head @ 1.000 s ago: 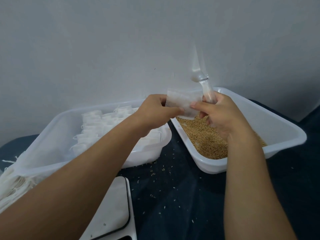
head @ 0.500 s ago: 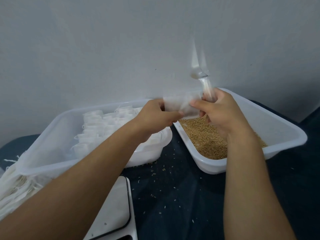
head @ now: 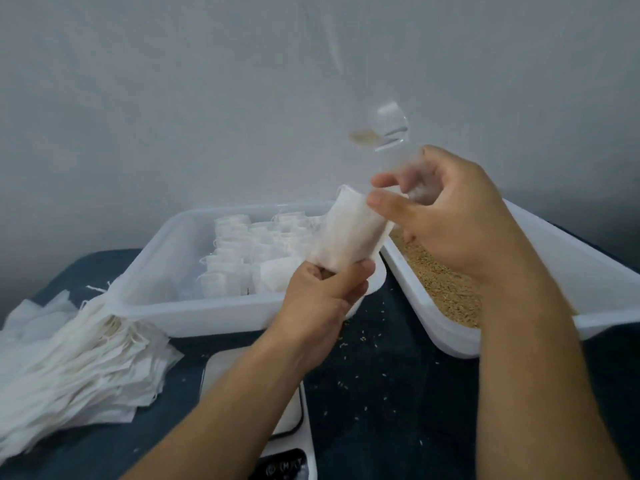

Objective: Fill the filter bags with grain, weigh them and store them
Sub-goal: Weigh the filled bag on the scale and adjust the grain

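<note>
Both forearms are bare right up to the bottom edge of the view, with no sleeves showing. The left hand [head: 322,299] and right hand [head: 453,220] wear no gloves, rings or watch.

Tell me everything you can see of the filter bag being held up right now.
The filter bag is a small white pouch of thin, slightly see-through paper-like material. It is tilted, its mouth up toward the wall. The left hand grips its lower end, and a finger of the right hand touches its upper right edge. It hangs above the gap between the two trays. A faint tan tint shows through, possibly grain; how full it is I cannot tell.
</note>
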### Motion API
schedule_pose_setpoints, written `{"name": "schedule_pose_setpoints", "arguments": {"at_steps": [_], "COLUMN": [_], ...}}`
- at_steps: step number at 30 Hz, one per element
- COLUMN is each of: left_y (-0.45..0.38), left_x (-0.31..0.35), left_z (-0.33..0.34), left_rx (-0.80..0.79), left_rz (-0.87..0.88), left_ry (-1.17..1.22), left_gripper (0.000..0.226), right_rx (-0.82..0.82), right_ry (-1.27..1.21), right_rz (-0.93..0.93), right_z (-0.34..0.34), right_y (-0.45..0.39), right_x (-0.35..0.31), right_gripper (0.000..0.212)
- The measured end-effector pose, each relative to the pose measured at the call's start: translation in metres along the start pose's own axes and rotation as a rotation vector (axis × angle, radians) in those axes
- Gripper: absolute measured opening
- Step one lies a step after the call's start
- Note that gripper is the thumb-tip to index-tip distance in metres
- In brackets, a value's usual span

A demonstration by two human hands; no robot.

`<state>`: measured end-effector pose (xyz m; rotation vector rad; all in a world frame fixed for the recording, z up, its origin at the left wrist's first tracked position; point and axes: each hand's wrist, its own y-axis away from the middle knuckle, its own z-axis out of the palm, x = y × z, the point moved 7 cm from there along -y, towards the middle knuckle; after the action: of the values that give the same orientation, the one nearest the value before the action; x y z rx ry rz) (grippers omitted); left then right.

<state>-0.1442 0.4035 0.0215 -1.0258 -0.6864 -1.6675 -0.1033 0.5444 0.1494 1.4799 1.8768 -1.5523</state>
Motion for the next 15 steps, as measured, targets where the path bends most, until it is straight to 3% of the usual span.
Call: {"name": "schedule_pose_setpoints", "arguments": {"at_steps": [3,8,11,15], "left_y": [0.012,0.028,0.035,0.047], "left_x": [0.010,0.029,0.036,0.039], "left_z": [-0.019,-0.044,-0.056,-0.068], "left_rx": [0.077,0.164,0.182,0.116], "left_rz": [0.054,0.149,0.181,0.199], "left_ry": [0.131,0.152,0.114,0.024], "left_gripper": [0.037,0.038,0.033,0.033], "right_rx": [-0.002,-0.134,-0.186,-0.167], "right_ry": [-0.106,-0.176,-0.205,-0.224], "right_rz": [0.031,0.166,0.128,0.063], "right_z": [0.018,0.066,0.092,0.110], "right_y": [0.000,0.003,0.006,0.010], "right_x": [-0.006,0.003,0.000,-0.007], "right_gripper": [0.026,0.029,0.035,0.025]}}
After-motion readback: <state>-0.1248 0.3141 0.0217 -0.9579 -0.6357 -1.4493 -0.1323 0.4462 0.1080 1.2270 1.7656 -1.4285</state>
